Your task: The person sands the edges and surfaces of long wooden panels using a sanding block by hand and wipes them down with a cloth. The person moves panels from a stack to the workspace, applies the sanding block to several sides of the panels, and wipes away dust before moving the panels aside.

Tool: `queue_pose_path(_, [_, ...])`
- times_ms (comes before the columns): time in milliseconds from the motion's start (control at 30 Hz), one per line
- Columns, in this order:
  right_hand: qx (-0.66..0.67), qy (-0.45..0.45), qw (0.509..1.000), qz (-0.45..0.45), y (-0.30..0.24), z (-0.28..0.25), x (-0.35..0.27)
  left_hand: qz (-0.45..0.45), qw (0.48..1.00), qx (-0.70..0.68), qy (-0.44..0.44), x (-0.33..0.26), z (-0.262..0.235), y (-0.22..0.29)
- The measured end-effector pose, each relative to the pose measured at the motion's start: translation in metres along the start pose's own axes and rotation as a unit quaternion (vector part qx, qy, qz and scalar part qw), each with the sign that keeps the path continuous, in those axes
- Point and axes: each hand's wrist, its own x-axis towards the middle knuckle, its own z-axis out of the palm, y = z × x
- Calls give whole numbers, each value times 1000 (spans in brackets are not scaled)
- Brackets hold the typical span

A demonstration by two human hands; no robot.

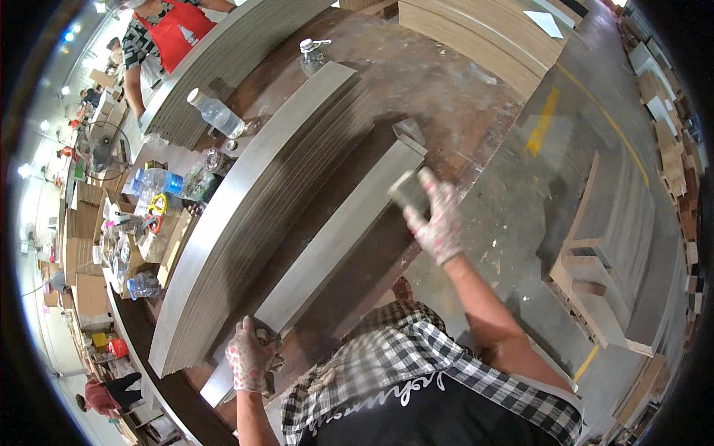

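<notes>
Head view: gloved hands on a grey plank (338, 241) on the desk (454, 111).
Left hand (248, 357): clamped on plank's near end.
Right hand (437, 219): grips a block (407, 192) at far end.

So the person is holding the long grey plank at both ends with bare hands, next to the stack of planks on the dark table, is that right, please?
Not quite: the hands are not bare. The head view shows a patterned work glove on both the left hand and the right hand. The rest holds: they grip the long grey plank at both ends, beside the stack of planks on the dark table.
</notes>
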Motion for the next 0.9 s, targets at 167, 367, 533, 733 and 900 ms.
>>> queue_pose_path(167, [-85,47,993,66,0,-1,6,-2,1000,2,6,-4,-1,4])
queue_pose_path(367, [78,-138,982,-99,-67,9,-35,-13,1000,0,-19,-1,-3,2])
queue_pose_path(533, [-44,-4,996,71,-60,10,-19,-35,988,-151,11,-20,-5,5])
queue_pose_path(733, [75,-318,944,-37,-158,38,-94,102,968,-209,98,-77,18,-14])
queue_pose_path(900, [28,-73,997,-3,-175,55,-126,107,968,-211,84,-123,74,-79])
